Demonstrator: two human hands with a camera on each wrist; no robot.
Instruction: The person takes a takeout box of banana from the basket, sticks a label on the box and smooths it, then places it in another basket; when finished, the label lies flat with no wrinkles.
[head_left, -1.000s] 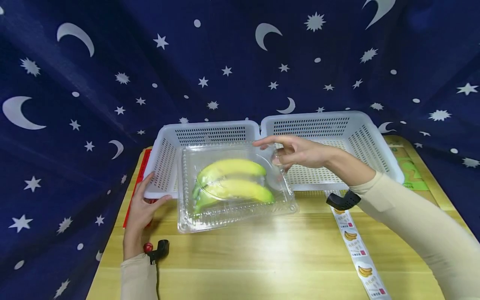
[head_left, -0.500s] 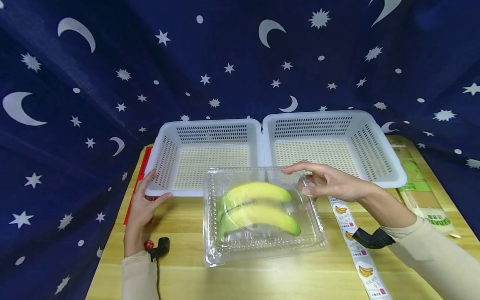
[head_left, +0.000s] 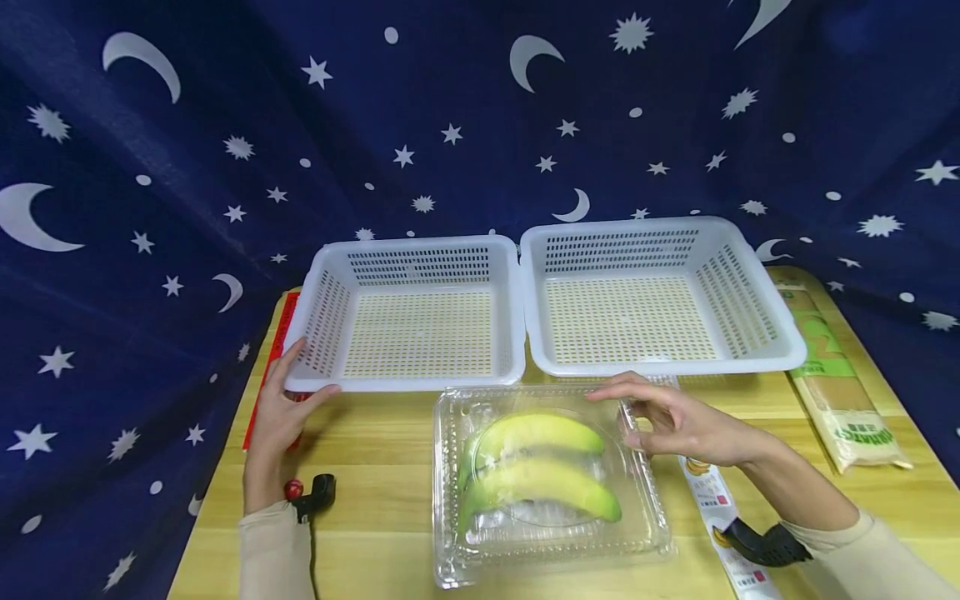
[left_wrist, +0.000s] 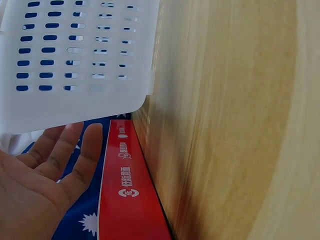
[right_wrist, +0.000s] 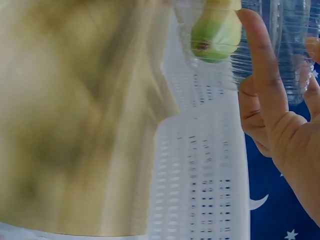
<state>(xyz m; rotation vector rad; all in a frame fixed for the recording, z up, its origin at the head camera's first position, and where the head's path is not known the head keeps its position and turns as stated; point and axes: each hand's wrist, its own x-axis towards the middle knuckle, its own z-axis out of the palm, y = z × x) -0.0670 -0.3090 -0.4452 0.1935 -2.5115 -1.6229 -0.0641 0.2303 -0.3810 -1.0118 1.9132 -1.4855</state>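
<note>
A clear plastic clamshell box hangs over the table's near middle. Through its lid show two yellow-green bananas, one behind the other. My right hand pinches the box's right edge between thumb and fingers; in the right wrist view a green banana tip sits beside the index finger. My left hand has its thumb and fingers spread at the near left corner of the left white basket. The left wrist view shows the fingertips at that basket's wall, curled round nothing.
A second white basket stands beside the first. A strip of banana stickers runs toward the near edge. At right lies a green-and-tan pack, at left a red package. A dark starry curtain hangs behind.
The clamshell box has come from over the left basket toward the near right in my right hand, uncovering both baskets. My left hand has stayed at the basket corner.
</note>
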